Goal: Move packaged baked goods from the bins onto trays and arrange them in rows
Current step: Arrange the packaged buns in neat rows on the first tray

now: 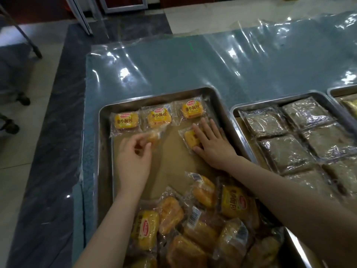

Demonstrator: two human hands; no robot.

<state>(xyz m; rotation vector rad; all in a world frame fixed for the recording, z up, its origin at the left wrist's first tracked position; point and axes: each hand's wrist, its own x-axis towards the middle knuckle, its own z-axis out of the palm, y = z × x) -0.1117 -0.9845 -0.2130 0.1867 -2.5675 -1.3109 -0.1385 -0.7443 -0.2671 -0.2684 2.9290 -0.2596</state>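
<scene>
A steel tray (105, 132) lined with brown paper holds a back row of three yellow packaged small breads (158, 118). My left hand (133, 153) pinches another wrapped bread (153, 137) just below that row. My right hand (210, 145) lies flat with straight fingers on a fourth bread (190, 141) under the row's right end. A loose heap of several more yellow packaged breads (202, 219) fills the near part of the tray.
A second steel tray (243, 113) to the right holds rows of brownish wrapped cakes (286, 149). A third tray's corner (340, 91) shows at far right. Shiny plastic sheeting (193, 62) covers the table; tiled floor lies to the left.
</scene>
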